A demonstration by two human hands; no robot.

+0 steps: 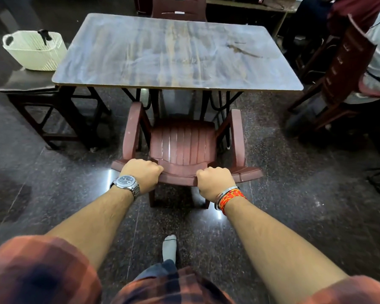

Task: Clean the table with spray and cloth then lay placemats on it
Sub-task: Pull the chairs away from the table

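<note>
Both left grip [142,172] and right grip [215,181] clasp chair [182,141].

Maroon chair [182,141] stood just ahead of the fingers [158,168], seat and armrests barring the table [176,51] at its near edge. Beyond it, room over the tabletop. Far left of fingers: basket [34,50] on stool [26,82], just beside table. Right of fingers: floor gap, then occupied chair [342,69].

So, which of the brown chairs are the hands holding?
The near chair, in front of the table: the left hand and right hand grip its backrest. The far chair across the table and the occupied chair at right are untouched.
</note>
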